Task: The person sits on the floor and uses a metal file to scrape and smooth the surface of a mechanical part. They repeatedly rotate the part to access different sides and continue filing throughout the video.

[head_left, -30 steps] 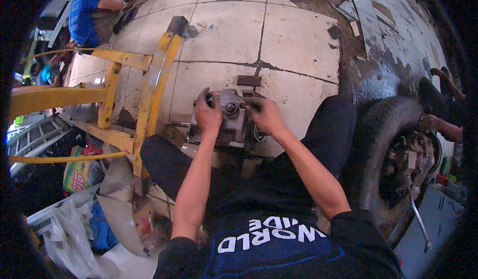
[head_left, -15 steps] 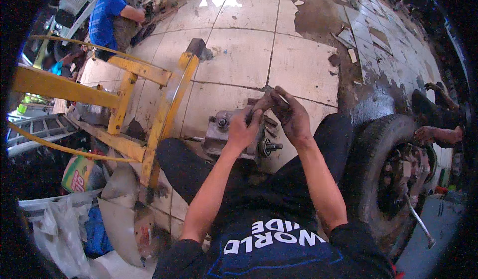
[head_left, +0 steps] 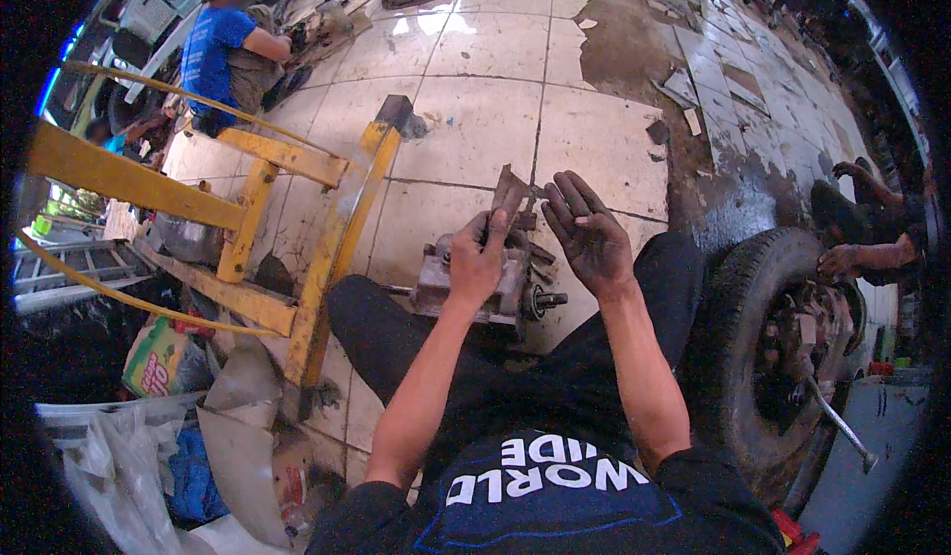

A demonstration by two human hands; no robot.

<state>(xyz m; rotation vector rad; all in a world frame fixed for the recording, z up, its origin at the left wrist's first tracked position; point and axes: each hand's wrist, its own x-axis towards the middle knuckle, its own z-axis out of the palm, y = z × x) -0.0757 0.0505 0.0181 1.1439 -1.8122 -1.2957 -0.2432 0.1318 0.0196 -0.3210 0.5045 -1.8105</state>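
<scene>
My left hand (head_left: 477, 261) pinches a thin, dark, flat strip (head_left: 509, 191) that points away from me; its material is hard to make out. Beside it my right hand (head_left: 596, 246) is raised with the palm showing, fingers stretched and blackened with grime. Below both hands, between my legs, a grey metal housing (head_left: 433, 286) rests on the floor, partly covered by my left hand and forearm. A stub shaft (head_left: 551, 301) sticks out of its right side, and a thin rod shows at its left.
A yellow steel frame (head_left: 325, 258) stands close on my left. To my right are a tyre (head_left: 738, 332) with its wheel hub and a long-handled wrench (head_left: 842, 424). Another person's hand (head_left: 840, 261) is near the tyre; a person in blue (head_left: 213, 50) sits at the far left.
The hands, which were together at the strip, have come apart. My right hand has opened and turned its palm up; my left keeps the strip, now more upright.
</scene>
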